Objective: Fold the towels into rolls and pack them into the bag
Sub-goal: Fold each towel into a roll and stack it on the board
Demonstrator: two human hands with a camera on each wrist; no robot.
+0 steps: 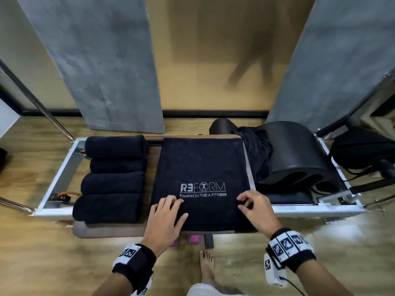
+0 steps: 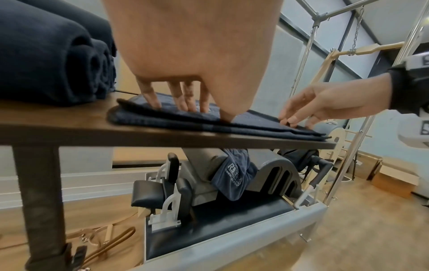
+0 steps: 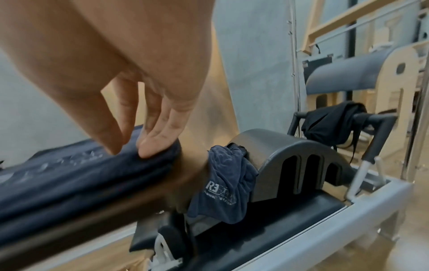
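Observation:
A navy towel [image 1: 203,167] with a white REFORM logo lies folded flat on a brown board [image 2: 69,126]. My left hand [image 1: 168,210] presses its spread fingers on the towel's near left part; in the left wrist view the left hand's fingertips [image 2: 155,104] stand on the cloth. My right hand [image 1: 250,202] rests bent fingertips on the towel's [image 3: 69,174] near right edge, with the fingers [image 3: 157,144] laid over that edge. Several rolled navy towels [image 1: 113,178] lie side by side to the left. A black bag [image 1: 359,150] hangs at the far right.
A loose crumpled towel [image 3: 223,183] drapes over a dark arc barrel [image 1: 299,154] right of the board. The board sits across a metal-framed exercise bed [image 1: 62,174]. My bare foot [image 1: 206,265] stands on the wooden floor below, near pink objects [image 1: 193,239].

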